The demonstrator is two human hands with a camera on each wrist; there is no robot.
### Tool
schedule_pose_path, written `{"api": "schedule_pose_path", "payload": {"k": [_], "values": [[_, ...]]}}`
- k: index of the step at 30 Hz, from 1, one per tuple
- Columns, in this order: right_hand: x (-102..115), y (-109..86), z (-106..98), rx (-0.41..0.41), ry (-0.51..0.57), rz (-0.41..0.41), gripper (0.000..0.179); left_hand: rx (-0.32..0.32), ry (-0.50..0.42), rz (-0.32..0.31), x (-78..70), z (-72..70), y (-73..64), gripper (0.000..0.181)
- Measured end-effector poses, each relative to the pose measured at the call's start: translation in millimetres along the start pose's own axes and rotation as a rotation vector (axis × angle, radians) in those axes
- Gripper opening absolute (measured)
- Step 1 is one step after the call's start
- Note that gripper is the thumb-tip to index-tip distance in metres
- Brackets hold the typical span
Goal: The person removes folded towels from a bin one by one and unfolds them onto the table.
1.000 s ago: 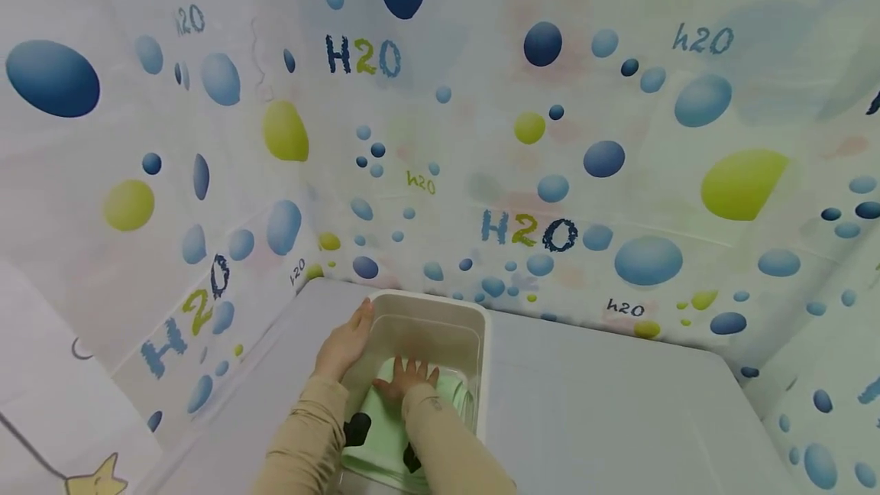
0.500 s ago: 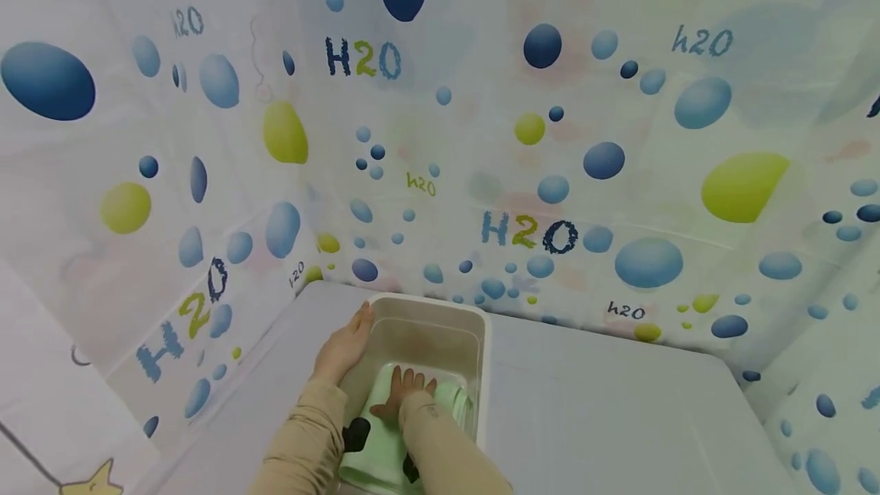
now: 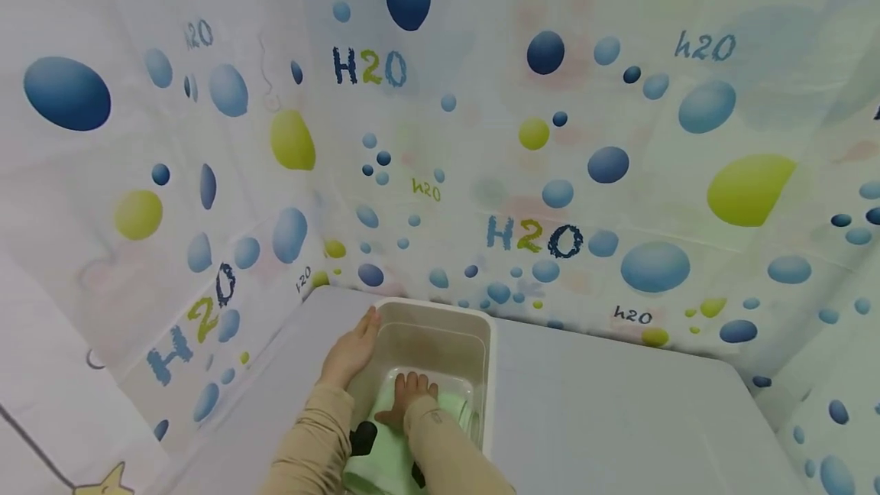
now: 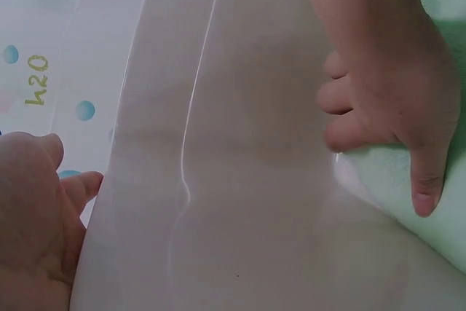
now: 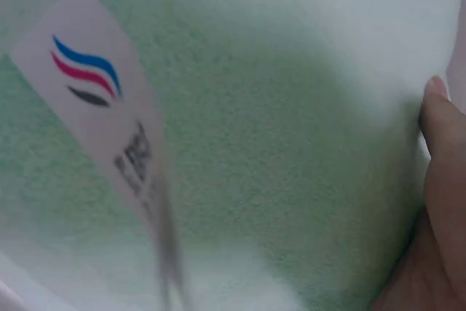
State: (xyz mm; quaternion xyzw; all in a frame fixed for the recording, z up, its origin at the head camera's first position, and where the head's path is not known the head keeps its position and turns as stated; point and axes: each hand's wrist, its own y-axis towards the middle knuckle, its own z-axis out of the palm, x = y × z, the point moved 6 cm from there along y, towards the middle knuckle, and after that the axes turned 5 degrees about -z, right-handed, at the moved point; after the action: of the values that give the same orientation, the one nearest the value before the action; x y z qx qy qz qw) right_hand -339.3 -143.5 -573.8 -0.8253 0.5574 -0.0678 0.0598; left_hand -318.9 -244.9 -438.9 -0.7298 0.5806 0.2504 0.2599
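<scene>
A light green folded towel (image 3: 385, 461) lies in a deep off-white plastic bin (image 3: 433, 338). My right hand (image 3: 414, 396) presses down on the towel's far part, fingers spread forward and thumb out to the side. In the left wrist view the fingertips of that hand (image 4: 397, 92) reach over the towel's edge. My left hand (image 3: 349, 357) lies flat along the outside of the bin's left wall, fingertips by the rim. Close up in the right wrist view, a white tag (image 5: 87, 71) with blue, red and dark stripes hangs at the towel.
The bin stands on a white tabletop (image 3: 605, 411), near its back edge. Behind and to the left hangs a white sheet (image 3: 474, 136) printed with blue and green drops and H2O lettering. A yellow star (image 3: 103, 482) shows at the lower left.
The view has shifted slightly, so everything sits a little lower and further right. My right hand has edged slightly on the towel; my left hand keeps its place on the bin.
</scene>
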Motion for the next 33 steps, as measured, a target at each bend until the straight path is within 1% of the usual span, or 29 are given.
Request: {"api": "schedule_pose_path", "payload": {"k": [3, 6, 12, 15, 18, 21, 27, 29, 33], "values": [[2.9, -2.2, -5.0, -0.05, -0.062, -0.014, 0.085, -0.004, 0.001, 0.007, -2.0, -1.5, -1.9, 0.058], [7.5, -3.9, -13.1, -0.089, -0.115, -0.029, 0.085, -0.009, 0.01, 0.015, -3.4, -3.6, -0.8, 0.058], [15.1, -5.7, -27.6, -0.107, -0.169, -0.05, 0.086, -0.011, -0.007, -0.035, -0.7, -7.9, 0.5, 0.058], [16.5, -3.5, -35.9, -0.149, -0.148, -0.05, 0.087, -0.011, -0.007, -0.052, 0.3, -9.8, 2.4, 0.061], [19.9, -1.9, -46.1, -0.209, -0.113, -0.082, 0.088, -0.023, 0.009, -0.061, 2.3, -12.4, 5.2, 0.062], [20.6, -2.9, -55.4, -0.252, -0.085, -0.109, 0.087, -0.044, 0.022, -0.067, 3.3, -13.6, 7.3, 0.062], [4.8, -11.1, -67.5, -0.261, -0.037, -0.087, 0.081, -0.053, 0.044, -0.062, -3.1, -3.2, 4.9, 0.059], [1.3, -15.0, -72.2, -0.259, -0.028, -0.103, 0.081, -0.061, 0.039, -0.068, -2.9, -0.2, 3.2, 0.059], [-0.9, -23.3, -83.8, -0.254, -0.018, -0.154, 0.078, -0.061, 0.018, -0.089, 4.8, 1.1, -0.3, 0.06]]}}
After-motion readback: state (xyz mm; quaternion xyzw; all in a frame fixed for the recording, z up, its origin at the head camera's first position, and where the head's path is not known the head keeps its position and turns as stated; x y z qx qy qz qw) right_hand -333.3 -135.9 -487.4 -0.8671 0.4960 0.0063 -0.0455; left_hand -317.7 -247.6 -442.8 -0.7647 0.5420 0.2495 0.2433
